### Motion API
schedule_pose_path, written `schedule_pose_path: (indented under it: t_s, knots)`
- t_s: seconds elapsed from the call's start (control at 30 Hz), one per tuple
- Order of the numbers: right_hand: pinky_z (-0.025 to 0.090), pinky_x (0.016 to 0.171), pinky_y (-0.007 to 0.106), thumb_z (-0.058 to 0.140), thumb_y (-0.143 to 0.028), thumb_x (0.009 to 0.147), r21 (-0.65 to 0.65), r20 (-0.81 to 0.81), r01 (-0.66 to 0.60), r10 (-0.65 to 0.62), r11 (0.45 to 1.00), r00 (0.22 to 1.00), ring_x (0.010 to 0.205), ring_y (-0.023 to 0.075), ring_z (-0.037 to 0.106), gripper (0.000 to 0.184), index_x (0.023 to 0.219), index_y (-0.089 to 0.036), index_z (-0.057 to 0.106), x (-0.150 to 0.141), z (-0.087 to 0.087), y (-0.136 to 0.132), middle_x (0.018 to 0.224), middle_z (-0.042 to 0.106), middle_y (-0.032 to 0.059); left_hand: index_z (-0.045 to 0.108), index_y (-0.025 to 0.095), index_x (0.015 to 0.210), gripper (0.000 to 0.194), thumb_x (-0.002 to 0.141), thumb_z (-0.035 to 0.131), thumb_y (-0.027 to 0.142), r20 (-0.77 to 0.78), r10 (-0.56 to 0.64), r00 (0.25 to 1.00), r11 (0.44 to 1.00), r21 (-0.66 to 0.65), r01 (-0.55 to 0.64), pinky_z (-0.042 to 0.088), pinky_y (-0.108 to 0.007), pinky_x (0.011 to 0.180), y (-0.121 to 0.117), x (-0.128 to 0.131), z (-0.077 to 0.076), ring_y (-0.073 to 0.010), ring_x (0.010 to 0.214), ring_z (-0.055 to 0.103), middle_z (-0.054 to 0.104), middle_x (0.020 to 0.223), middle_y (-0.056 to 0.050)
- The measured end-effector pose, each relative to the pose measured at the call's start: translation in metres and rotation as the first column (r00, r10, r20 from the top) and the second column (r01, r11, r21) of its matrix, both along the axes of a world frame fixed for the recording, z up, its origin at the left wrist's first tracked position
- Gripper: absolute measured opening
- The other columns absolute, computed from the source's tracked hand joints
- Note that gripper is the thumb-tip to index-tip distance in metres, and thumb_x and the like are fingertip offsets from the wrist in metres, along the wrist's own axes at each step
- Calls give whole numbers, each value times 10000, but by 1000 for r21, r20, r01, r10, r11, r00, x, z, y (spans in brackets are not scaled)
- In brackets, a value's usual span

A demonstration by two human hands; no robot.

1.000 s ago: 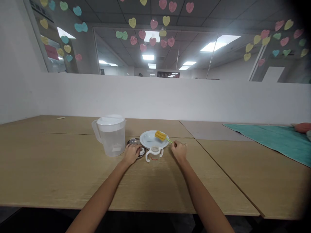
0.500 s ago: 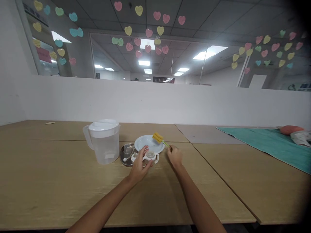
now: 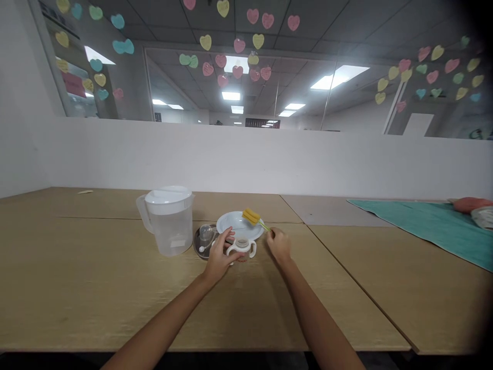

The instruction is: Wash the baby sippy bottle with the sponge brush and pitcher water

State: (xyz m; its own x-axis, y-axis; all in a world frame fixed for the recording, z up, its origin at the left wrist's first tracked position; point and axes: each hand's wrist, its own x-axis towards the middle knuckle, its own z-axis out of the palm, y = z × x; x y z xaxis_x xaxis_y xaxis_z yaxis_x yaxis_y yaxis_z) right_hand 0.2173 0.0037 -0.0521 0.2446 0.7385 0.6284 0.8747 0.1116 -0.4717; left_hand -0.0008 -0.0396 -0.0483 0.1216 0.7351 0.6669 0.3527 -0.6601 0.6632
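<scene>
- Two bare hands over the desk (image 3: 115, 288), arms reaching in from the near edge. Left hand (image 3: 218, 260) has thumb and fingers spread around one handle of the little bottle (image 3: 242, 248); can't tell if they're actually pressing on it.
- Right hand (image 3: 280, 246) is pinching the green stem of a brush (image 3: 251, 216), fingers curled tight.
- Bottle's upright on the desk between the hands, just in front of the plate (image 3: 222, 220), mouth uncovered.
- Progress, far as I can see: bottle's open, brush is in hand, loose pieces are off to the side. Yellow sponge end is over the plate's far right rim, outside the bottle, so no scrubbing inside it at this point.
- Dark round tray (image 3: 196, 246) left of the bottle holds a clear dome cap (image 3: 205, 233) and a small white piece (image 3: 202, 249). Left hand blocks the rest of it, kinda annoying.
- Big lidded pitcher (image 3: 172, 226) stands just beside the tray, hemming in that side. Contents? No clue.
- Way off right: teal cloth (image 3: 431, 226) with something reddish (image 3: 468, 205) on it, nowhere near the hands.
- Behind it all, white wall (image 3: 246, 159), then glass dotted with heart-shaped notes (image 3: 252, 16).
</scene>
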Motion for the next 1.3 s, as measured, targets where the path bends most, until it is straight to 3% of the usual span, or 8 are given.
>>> schedule_pose_path:
  t_s: [0.17,0.37,0.57,0.67,0.77,0.93,1.1,1.3]
  knots:
    - [194,544,244,446,-202,790,1,3,9,-9,1000,1000,580,100,457,207,718,-161,636,-1,1,-1,681,609,20,422,232,1260,739,624,739,434,-28,-26,999,998,-53,25,487,-342,800,0,-1,2,-221,978,568,575,1111,-82]
    - [186,540,249,444,-199,795,-2,5,8,-8,1000,1000,573,100,455,216,694,-157,630,-1,2,-1,661,605,26,407,235,1263,822,562,767,469,-108,-71,992,983,-177,51,479,-288,718,0,0,1,-161,767,588,607,1005,-38]
    - [191,547,249,449,-208,793,16,13,19,-19,1000,1000,577,103,462,210,713,-163,638,0,3,-1,668,616,25,491,203,1210,757,564,756,495,-185,-27,982,996,-94,10,485,-295,756,0,0,4,-213,933,568,589,1056,-75]
    - [191,549,249,449,-202,794,17,8,22,-22,1000,1000,591,107,472,211,710,-161,638,-1,4,-2,676,622,31,517,189,1181,646,646,695,503,-221,-63,973,996,-74,47,479,-307,800,-4,0,7,-238,1036,541,571,1142,-102]
    - [195,553,248,434,-195,807,14,5,38,-38,999,999,600,110,480,224,736,-158,644,-1,5,-2,704,634,39,504,183,1195,542,755,590,487,-190,-123,974,986,-137,97,465,-309,836,-7,1,8,-229,1055,541,577,1176,-96]
    - [211,563,241,421,-184,819,6,3,33,-33,999,999,626,112,499,232,808,-153,651,0,4,-1,754,647,47,465,165,1254,572,782,548,478,-156,-178,972,957,-259,134,469,-269,721,-9,3,9,-176,801,594,647,1024,-63]
    - [220,566,240,424,-182,815,26,14,23,-23,999,1000,632,112,510,235,827,-148,656,0,2,1,761,650,50,515,144,1227,570,772,550,486,-193,-144,971,961,-261,91,404,-222,596,-7,1,8,-128,607,509,639,744,-11]
    - [216,556,244,427,-189,798,44,1,30,-30,999,1000,608,111,500,236,795,-147,659,0,3,1,714,637,45,546,138,1194,568,755,564,498,-205,-118,972,965,-255,63,364,-212,558,-7,0,7,-126,562,485,614,668,1]
